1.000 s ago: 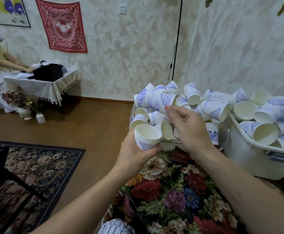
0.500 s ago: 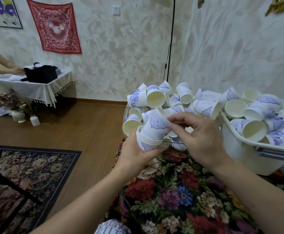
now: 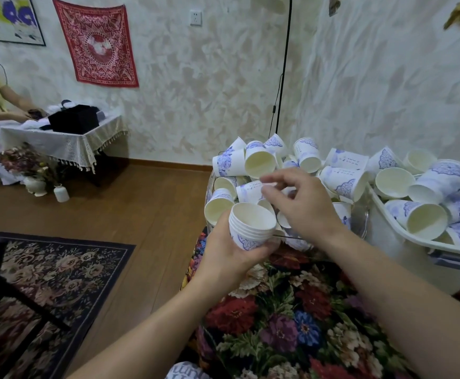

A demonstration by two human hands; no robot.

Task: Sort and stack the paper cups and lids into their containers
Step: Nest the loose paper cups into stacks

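My left hand point(image 3: 231, 251) holds a short stack of white paper cups with blue patterns point(image 3: 251, 227), near the pile of loose white-and-blue paper cups point(image 3: 300, 170). My right hand point(image 3: 302, 206) hovers empty, fingers loosely bent. I should grab one cup by its rim and slide it in straight.

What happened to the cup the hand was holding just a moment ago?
The right hand pushed that cup down into the stack of cups and let go; it now hovers just above, fingers loosely curled and holding nothing. The left hand kept gripping the stack, now one cup taller. The loose cups in the white bin stayed put.
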